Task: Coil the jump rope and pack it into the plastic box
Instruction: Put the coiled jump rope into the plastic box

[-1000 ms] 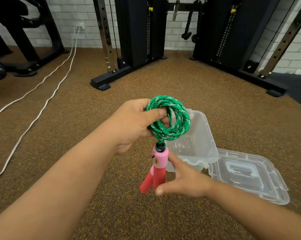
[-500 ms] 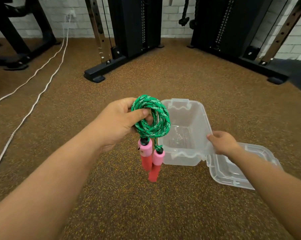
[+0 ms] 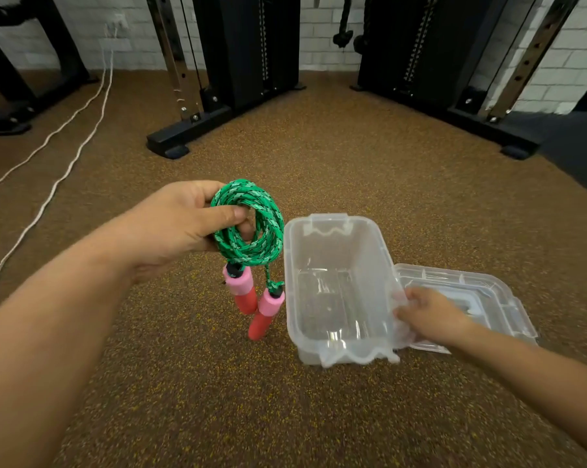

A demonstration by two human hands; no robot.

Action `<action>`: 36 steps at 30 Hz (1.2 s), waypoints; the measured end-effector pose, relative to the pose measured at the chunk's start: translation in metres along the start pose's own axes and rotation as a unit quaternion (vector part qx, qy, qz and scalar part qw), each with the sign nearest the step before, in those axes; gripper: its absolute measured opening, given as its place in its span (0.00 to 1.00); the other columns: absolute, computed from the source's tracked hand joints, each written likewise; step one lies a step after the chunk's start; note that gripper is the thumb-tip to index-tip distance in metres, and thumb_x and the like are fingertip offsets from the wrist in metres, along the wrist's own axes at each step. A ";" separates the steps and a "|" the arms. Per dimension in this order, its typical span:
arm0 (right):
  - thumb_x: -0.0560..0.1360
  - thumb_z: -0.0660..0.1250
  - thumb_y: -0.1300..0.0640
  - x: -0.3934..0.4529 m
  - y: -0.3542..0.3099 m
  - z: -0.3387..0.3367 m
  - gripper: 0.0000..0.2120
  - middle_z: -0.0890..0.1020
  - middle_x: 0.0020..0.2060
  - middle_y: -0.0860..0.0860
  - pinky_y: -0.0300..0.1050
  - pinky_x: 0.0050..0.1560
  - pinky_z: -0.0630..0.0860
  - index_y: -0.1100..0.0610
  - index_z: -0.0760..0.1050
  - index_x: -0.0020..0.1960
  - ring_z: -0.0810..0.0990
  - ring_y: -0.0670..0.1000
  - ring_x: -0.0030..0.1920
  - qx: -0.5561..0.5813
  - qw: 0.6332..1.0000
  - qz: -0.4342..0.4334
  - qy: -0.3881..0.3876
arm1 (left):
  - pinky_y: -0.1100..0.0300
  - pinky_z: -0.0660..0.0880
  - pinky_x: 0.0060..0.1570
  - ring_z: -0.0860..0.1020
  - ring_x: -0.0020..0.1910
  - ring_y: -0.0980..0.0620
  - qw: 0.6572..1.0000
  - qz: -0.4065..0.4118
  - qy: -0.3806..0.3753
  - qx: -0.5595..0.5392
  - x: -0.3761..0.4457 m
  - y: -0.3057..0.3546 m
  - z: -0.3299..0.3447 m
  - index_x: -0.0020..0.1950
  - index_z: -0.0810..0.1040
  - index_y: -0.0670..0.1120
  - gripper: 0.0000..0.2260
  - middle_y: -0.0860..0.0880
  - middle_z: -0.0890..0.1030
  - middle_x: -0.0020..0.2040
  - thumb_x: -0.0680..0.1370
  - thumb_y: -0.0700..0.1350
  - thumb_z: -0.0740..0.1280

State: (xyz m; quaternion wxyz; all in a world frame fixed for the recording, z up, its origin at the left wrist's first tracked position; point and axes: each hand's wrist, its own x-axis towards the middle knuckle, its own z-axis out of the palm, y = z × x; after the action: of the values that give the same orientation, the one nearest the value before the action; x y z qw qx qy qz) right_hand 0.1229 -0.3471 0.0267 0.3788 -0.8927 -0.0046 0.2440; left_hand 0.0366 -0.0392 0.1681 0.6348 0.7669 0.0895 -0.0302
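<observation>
My left hand (image 3: 180, 228) grips the coiled green jump rope (image 3: 254, 228) in the air, thumb through the loops. Its two pink and red handles (image 3: 256, 298) hang below the coil, just left of the box. The clear plastic box (image 3: 336, 231) stands open and empty on the floor. My right hand (image 3: 427, 314) holds the box's right rim, fingers curled over the edge. The clear lid (image 3: 488, 292) lies flat on the floor to the right of the box, partly under my right hand.
Brown speckled rubber floor all round. Black gym machine bases (image 3: 180, 136) stand behind, another (image 3: 494, 133) at the right. Two white cables (image 3: 65, 143) run along the floor at the left. A white brick wall closes the back.
My right hand left the rope handles and went to the box's right rim, then slid toward its near corner. My left hand kept the coil and now holds it left of the box.
</observation>
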 end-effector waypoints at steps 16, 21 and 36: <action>0.71 0.71 0.46 -0.062 -0.059 0.026 0.37 0.58 0.70 0.35 0.38 0.71 0.56 0.43 0.55 0.74 0.57 0.36 0.69 -0.077 0.952 -0.290 -0.056 | 0.59 0.80 0.38 0.81 0.38 0.53 0.992 0.068 -0.091 0.056 -0.033 0.045 -0.013 0.46 0.79 0.41 0.10 0.47 0.83 0.38 0.69 0.44 0.68; 0.71 0.71 0.48 -0.060 -0.091 0.063 0.30 0.68 0.68 0.38 0.40 0.69 0.61 0.41 0.63 0.69 0.65 0.37 0.68 0.011 0.921 -0.357 -0.157 | 0.45 0.81 0.46 0.84 0.46 0.44 0.981 0.148 -0.047 0.118 -0.036 0.066 -0.011 0.49 0.81 0.46 0.19 0.47 0.84 0.43 0.67 0.58 0.71; 0.74 0.63 0.52 -0.027 -0.081 0.022 0.19 0.79 0.61 0.62 0.54 0.62 0.73 0.61 0.75 0.62 0.76 0.61 0.62 0.477 0.847 -0.154 -0.178 | 0.51 0.82 0.46 0.81 0.37 0.53 0.973 0.094 -0.039 -0.206 0.007 0.071 0.074 0.51 0.77 0.42 0.05 0.49 0.79 0.36 0.78 0.39 0.62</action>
State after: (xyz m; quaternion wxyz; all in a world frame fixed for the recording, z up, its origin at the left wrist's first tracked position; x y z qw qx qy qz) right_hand 0.1037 -0.2795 0.0802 0.7836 -0.5309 -0.0924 0.3091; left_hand 0.0612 -0.1232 0.2218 0.7820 0.6229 -0.0030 0.0189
